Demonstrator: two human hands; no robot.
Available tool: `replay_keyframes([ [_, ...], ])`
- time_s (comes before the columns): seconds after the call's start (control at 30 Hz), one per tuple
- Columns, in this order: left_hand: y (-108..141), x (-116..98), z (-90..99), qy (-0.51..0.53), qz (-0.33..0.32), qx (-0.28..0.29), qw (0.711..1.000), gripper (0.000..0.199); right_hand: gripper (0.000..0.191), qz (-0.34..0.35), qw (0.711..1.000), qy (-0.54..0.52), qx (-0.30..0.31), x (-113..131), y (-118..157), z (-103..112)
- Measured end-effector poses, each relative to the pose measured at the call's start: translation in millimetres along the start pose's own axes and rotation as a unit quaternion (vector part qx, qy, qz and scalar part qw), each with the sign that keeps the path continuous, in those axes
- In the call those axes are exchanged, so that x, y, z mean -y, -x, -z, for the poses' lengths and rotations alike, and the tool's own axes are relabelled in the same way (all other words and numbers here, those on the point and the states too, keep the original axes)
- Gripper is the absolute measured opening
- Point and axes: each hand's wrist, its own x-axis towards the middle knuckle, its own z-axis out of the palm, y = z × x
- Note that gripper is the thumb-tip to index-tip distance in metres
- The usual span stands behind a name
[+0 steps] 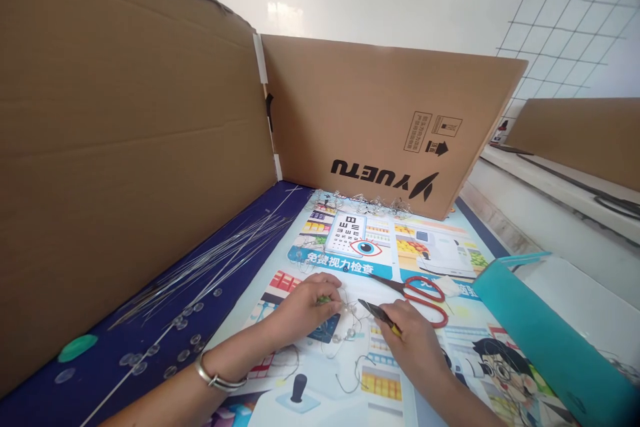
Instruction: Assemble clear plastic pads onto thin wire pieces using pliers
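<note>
My left hand [307, 303], a metal bangle on its wrist, is closed in a pinch over the printed sheet. A small green piece [324, 299] shows between its fingers, its kind unclear. Thin wire strung with clear beads [351, 332] trails from those fingertips. In my right hand [413, 343] is a pair of pliers [373, 308] with dark jaws and a yellow-marked handle. The jaws point left toward the wire; I cannot tell whether they touch it. Just beyond my right hand lie red-handled scissors [424, 290] on the sheet. Loose bent wire [353, 383] rests nearer to me.
Straight wires [220, 260] and several clear beads [183, 320] lie on the blue surface at left, near a green lump [77, 348]. Cardboard panels [320, 113] wall the left and back. More beaded wire [380, 203] lines the back panel. A teal box [545, 340] stands right.
</note>
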Motion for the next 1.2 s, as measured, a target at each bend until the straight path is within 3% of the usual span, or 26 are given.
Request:
replay_keyframes([
  [0.33,-0.8,-2.0,0.8,0.122,0.078,-0.002,0.989,0.018,0.02,0.043,0.997,0.043,0.036,-5.7,0.8,-3.2],
  [0.63,1.7,-6.6,-2.5,0.209,0.123,0.027,0.97,0.02,0.022,0.086,0.992,0.095,0.008,-9.8,0.9,-8.8],
  [1.2,4.7,-4.2,-9.9,0.2,0.13,0.045,0.97,0.022,0.023,0.132,0.982,0.132,-0.036,-6.5,4.6,-13.3],
])
